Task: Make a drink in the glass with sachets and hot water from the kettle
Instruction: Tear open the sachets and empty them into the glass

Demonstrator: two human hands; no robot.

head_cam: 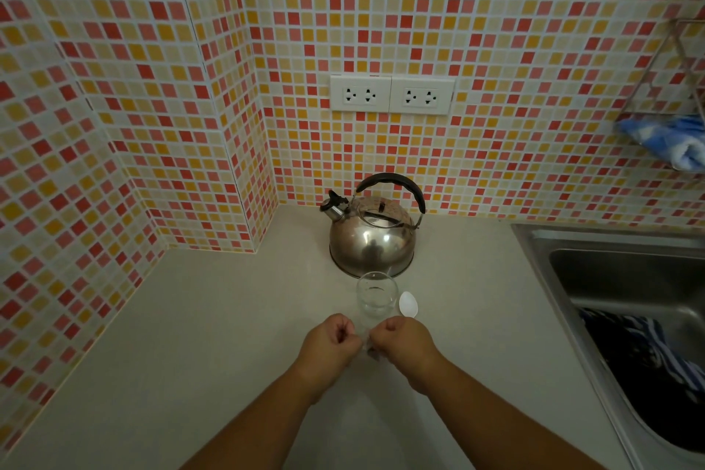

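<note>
A steel kettle (372, 237) with a black handle stands on the pale counter near the tiled back wall, spout to the left. Just in front of it is a clear glass (376, 296), upright. A white plastic spoon (408, 304) lies to the right of the glass. Below the glass, my left hand (331, 345) and my right hand (400, 341) are closed close together, both pinching a small sachet (367, 344) between them. Most of the sachet is hidden by the fingers.
A steel sink (564, 271) lies to the right, with a dark striped cloth (644, 359) inside. A blue cloth (663, 141) hangs from a wire rack on the right wall. Two double sockets (392, 95) sit above the kettle. The tiled wall juts out at left.
</note>
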